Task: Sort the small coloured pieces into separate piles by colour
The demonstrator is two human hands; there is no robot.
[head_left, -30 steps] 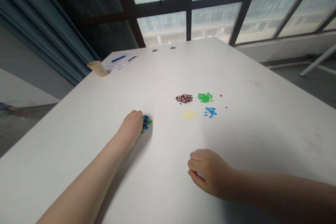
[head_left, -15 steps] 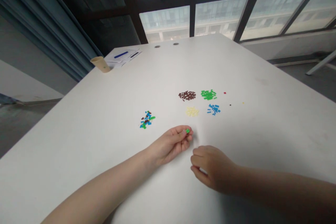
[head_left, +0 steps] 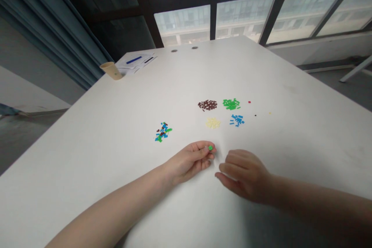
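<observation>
My left hand [head_left: 193, 161] pinches a small green toy brick [head_left: 210, 148] between thumb and fingertips, just above the white table. To its right, my right hand [head_left: 245, 174] hovers with its fingers bent and the thumb apart from them; nothing shows in it. Beyond the hands lie sorted piles of tiny bricks: a brown pile [head_left: 207, 105], a green pile [head_left: 231, 104], a pale yellow pile [head_left: 213, 123] and a blue pile [head_left: 237, 120]. A mixed-colour pile [head_left: 163, 132] of bricks lies to the left, past my left wrist.
Single small pieces, one red [head_left: 249, 102], one black [head_left: 255, 115] and one yellow [head_left: 270, 113], lie right of the piles. A paper cup [head_left: 111, 71] stands at the table's left edge beside papers [head_left: 139, 62] with a blue pen [head_left: 134, 60]. Windows rise behind the table.
My right hand has moved up and slightly right, its thumb now parted from the fingers. The left hand has shifted slightly right and down with the green brick. The piles look the same.
</observation>
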